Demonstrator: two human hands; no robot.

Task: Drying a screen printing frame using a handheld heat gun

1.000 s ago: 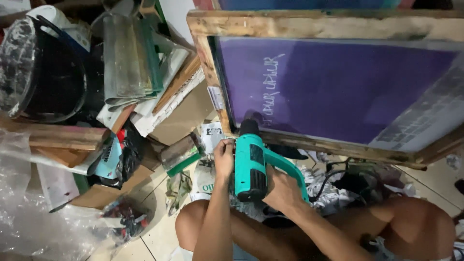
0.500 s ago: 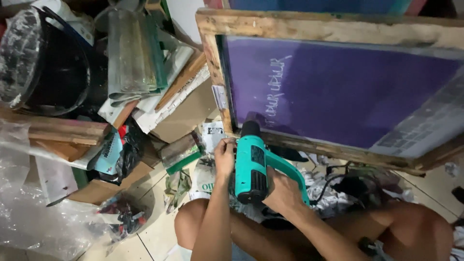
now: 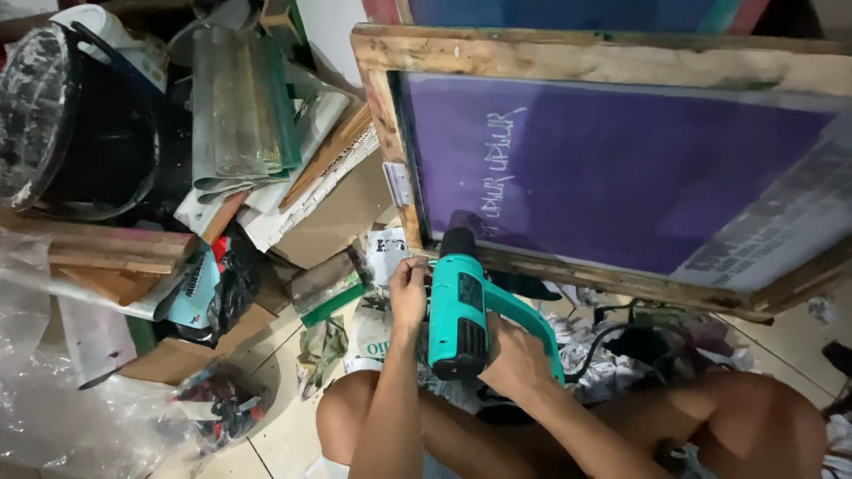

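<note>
**Heat gun aimed at the lower corner of a purple printing screen**

A teal heat gun (image 3: 458, 315) is held with its long axis running almost straight up the picture, away from the person's body. Its dark round nozzle is pointed at the lower left corner of the screen frame (image 3: 532, 53), where the nozzle tip is seen just at, or just in front of, the bottom wooden rail. The rear of the gun is turned toward the person's knees.

The gun's handle is gripped by the right hand (image 3: 515, 359), whose fingers are closed around it. The left hand (image 3: 408, 291) is laid against the left side of the gun body, fingers curled near the frame's lower corner; whether anything is pinched between them cannot be told.

The work is carried out low on a pale tiled floor (image 3: 284, 426), over the person's bare knees. The frame is propped tilted, with a second coloured screen behind it. To the left, clutter is piled: a black bucket (image 3: 80, 124), green-edged squeegees (image 3: 240, 106), cardboard, wooden strips and a clear plastic bag (image 3: 53, 417). Printed papers and crumpled scraps are spread under the gun, and a black cable is seen to the right.

The gun's body is teal plastic with a black label panel and black vent slots at the rear. The frame is of rough, stained wood, with purple mesh (image 3: 621, 168) bearing pale handwriting and a grey patch at the right.
</note>
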